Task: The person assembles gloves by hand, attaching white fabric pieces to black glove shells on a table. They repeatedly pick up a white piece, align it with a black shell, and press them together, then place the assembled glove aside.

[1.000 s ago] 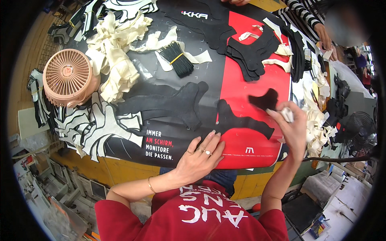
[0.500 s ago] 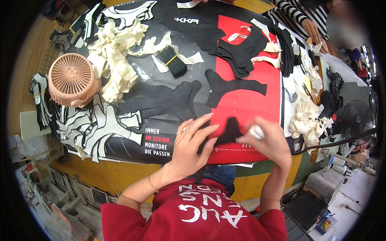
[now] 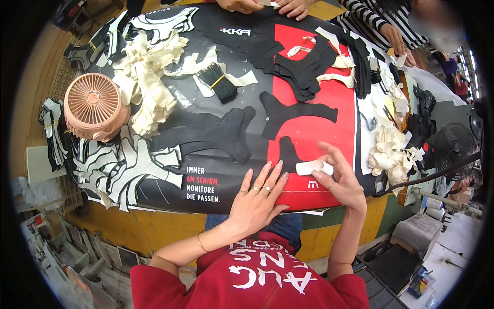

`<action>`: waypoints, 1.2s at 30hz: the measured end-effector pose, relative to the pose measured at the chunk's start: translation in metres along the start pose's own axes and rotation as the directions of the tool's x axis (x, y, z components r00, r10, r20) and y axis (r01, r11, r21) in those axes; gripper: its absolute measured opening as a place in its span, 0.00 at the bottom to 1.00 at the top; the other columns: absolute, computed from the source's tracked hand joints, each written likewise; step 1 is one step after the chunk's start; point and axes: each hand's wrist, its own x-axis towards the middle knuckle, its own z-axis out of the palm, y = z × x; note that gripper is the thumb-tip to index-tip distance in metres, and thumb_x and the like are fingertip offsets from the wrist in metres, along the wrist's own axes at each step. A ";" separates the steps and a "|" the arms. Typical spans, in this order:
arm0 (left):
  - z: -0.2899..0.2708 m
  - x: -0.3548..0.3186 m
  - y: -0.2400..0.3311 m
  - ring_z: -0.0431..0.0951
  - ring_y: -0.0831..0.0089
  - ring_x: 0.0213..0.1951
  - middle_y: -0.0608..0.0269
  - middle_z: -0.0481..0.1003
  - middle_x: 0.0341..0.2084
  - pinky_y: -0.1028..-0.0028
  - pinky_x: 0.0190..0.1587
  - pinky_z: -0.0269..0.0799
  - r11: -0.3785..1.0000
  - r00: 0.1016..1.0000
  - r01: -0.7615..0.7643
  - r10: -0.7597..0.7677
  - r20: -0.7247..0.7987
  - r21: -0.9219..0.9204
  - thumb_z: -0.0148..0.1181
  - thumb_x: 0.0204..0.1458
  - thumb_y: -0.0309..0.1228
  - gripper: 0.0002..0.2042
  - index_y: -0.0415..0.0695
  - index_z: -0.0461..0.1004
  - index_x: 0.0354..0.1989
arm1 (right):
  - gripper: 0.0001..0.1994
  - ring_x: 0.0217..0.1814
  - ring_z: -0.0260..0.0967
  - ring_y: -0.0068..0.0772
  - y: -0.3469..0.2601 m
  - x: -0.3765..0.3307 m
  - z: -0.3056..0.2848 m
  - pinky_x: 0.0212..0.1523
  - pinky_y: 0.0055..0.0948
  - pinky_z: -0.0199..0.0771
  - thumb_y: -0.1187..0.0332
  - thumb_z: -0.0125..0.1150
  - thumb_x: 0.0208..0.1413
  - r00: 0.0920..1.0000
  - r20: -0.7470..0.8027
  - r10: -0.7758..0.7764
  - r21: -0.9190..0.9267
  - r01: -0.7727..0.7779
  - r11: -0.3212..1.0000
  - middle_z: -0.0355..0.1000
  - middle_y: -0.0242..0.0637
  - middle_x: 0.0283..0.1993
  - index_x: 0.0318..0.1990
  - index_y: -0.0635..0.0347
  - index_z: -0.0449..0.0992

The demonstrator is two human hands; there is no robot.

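Observation:
My left hand (image 3: 260, 198) lies flat near the table's front edge, its fingers stretched over the lower part of a small black fabric piece (image 3: 289, 154). In my right hand (image 3: 340, 181) a short white strip (image 3: 307, 168) is held at its right end by the thumb, while the index finger is raised. The strip's left end meets the black piece's right edge; whether it is attached there I cannot tell. Just beyond lies a larger black Y-shaped fabric piece (image 3: 296, 112), touched by neither hand.
Stacked black pieces (image 3: 303, 72), a banded black bundle (image 3: 218, 85) and a cream strip pile (image 3: 149, 77) lie farther back. At left are a pink fan (image 3: 95, 103) and white black-edged pieces (image 3: 134, 165). Another cream pile (image 3: 388, 154) is at right. Co-workers' hands (image 3: 293, 6) work at the far edge.
My left hand has lowered from raised, bent fingers to lying flat. My right hand has opened out somewhat, and the white strip now shows extended beside the black piece. A co-worker's hands came further into view.

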 end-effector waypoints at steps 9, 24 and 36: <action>0.001 -0.025 -0.006 0.65 0.59 0.65 0.54 0.68 0.62 0.56 0.69 0.46 0.993 0.963 0.098 -0.109 -0.247 -0.059 0.65 0.53 0.41 0.24 0.47 0.74 0.57 | 0.07 0.39 0.71 0.21 -0.010 0.021 0.021 0.37 0.22 0.70 0.78 0.63 0.58 0.991 0.133 -0.010 -0.342 0.055 0.938 0.73 0.32 0.36 0.43 0.66 0.78; 0.013 -0.029 -0.014 0.65 0.61 0.66 0.57 0.69 0.63 0.56 0.69 0.48 0.993 0.963 0.065 -0.037 -0.267 0.097 0.64 0.53 0.45 0.23 0.49 0.76 0.55 | 0.10 0.38 0.71 0.51 -0.017 0.046 0.029 0.41 0.42 0.70 0.81 0.58 0.51 0.935 0.336 -0.113 -0.573 0.298 0.763 0.70 0.47 0.36 0.41 0.66 0.76; 0.014 -0.029 -0.014 0.65 0.62 0.66 0.58 0.69 0.63 0.57 0.69 0.48 0.994 0.963 0.068 -0.044 -0.265 0.082 0.65 0.52 0.46 0.24 0.49 0.75 0.56 | 0.10 0.40 0.70 0.52 -0.014 0.048 0.029 0.42 0.44 0.69 0.80 0.55 0.51 0.938 0.327 -0.113 -0.596 0.297 0.746 0.69 0.47 0.36 0.41 0.66 0.76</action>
